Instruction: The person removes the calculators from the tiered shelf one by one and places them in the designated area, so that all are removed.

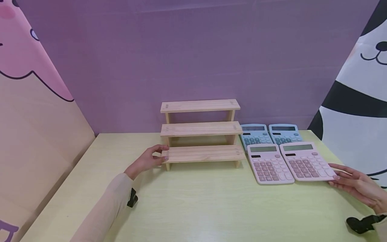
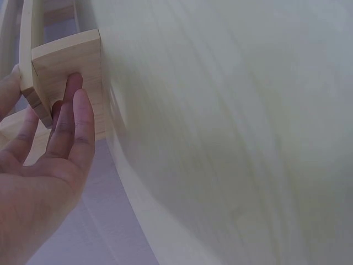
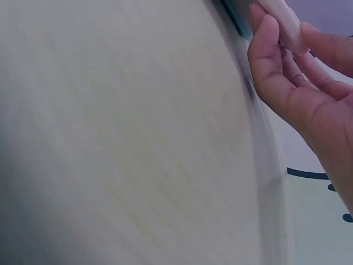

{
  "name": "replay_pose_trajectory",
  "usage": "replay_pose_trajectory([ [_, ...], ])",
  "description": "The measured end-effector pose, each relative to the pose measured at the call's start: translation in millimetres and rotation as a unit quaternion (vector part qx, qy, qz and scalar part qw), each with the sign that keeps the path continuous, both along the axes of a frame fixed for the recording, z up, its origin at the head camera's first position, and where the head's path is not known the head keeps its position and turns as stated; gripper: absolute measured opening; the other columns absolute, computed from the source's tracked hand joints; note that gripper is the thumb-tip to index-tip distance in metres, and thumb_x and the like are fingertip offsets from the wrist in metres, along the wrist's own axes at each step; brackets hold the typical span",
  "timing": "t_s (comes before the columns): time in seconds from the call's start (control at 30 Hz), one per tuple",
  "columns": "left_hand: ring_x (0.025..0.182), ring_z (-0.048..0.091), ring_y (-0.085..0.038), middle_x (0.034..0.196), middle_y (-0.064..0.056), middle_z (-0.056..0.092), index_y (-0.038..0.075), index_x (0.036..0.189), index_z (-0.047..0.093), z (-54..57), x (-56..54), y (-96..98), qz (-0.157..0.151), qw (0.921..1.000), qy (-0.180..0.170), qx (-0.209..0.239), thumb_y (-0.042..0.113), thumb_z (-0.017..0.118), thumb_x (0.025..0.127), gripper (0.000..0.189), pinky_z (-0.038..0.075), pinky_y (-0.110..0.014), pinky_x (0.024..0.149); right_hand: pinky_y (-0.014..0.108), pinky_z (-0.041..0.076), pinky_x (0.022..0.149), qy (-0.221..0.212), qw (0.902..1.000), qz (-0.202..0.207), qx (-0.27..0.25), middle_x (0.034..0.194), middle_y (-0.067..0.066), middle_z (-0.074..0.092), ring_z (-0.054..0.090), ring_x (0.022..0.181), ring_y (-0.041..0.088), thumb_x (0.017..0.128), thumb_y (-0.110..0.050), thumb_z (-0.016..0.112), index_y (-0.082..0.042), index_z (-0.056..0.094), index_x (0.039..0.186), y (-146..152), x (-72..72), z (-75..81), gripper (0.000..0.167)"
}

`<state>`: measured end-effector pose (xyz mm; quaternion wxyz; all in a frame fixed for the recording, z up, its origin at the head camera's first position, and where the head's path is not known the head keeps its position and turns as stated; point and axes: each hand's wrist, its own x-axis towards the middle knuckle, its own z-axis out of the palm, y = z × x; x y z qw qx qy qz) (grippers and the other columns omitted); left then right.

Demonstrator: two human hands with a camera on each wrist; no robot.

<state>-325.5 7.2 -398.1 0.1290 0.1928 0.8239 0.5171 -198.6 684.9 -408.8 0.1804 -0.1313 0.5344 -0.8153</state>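
Note:
A three-tier wooden step stand (image 1: 205, 153) stands on the table. My left hand (image 1: 146, 159) grips the left end of its lowest board. In the left wrist view, the left hand (image 2: 55, 171) has its thumb on one face of the board and fingers behind it, beside the end panel (image 2: 71, 61). Right of the stand, my right hand (image 1: 359, 188) pinches the lower right corner of a pink calculator (image 1: 306, 163). The right wrist view shows the right hand (image 3: 303, 99) with thumb and fingers around the pale calculator edge (image 3: 287, 27).
Another pink calculator (image 1: 270, 164) lies left of the held one. Behind them are two blue calculators, one on the left (image 1: 257, 137) near the stand and one on the right (image 1: 284, 134), both partly covered. A purple backdrop (image 1: 193, 50) rises behind the pale table (image 1: 196, 205).

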Motion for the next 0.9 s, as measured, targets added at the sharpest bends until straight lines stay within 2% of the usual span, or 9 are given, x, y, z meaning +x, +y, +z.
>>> replay_pose_trajectory([
  [0.27, 0.091, 0.061, -0.023, 0.115, -0.018, 0.044, 0.004, 0.129, 0.045, 1.8, 0.4, 1.2, -0.006, 1.0, 0.005, 0.004, 0.015, 0.061, 0.088, 0.046, 0.055, -0.034, 0.077, 0.031, 0.05, 0.089, -0.008, 0.9997, 0.02, 0.01, 0.113, -0.003, 0.061, 0.062, 0.101, 0.021, 0.097, 0.008, 0.022, -0.022, 0.056, 0.123, 0.7, -1.2, 4.0, 0.052],
  [0.53, 0.088, 0.06, -0.021, 0.115, -0.018, 0.044, 0.005, 0.129, 0.046, 1.4, -0.9, 0.9, -0.003, 1.0, 0.005, 0.002, 0.015, 0.061, 0.088, 0.045, 0.055, -0.034, 0.076, 0.029, 0.052, 0.086, -0.029, 0.998, -0.022, 0.051, 0.107, -0.008, 0.062, 0.063, 0.097, 0.017, 0.097, 0.006, 0.03, -0.026, 0.058, 0.117, 1.2, -1.5, 4.3, 0.047],
  [0.9, 0.091, 0.06, -0.024, 0.118, -0.018, 0.044, 0.005, 0.128, 0.047, 2.7, 0.4, 0.3, 0.005, 1.0, 0.003, -0.002, 0.013, 0.061, 0.088, 0.043, 0.055, -0.036, 0.076, 0.028, 0.051, 0.087, -0.045, 0.9947, -0.024, 0.089, 0.106, -0.009, 0.061, 0.063, 0.097, 0.015, 0.096, 0.005, 0.033, -0.029, 0.057, 0.115, 2.5, -2.9, 3.3, 0.045],
])
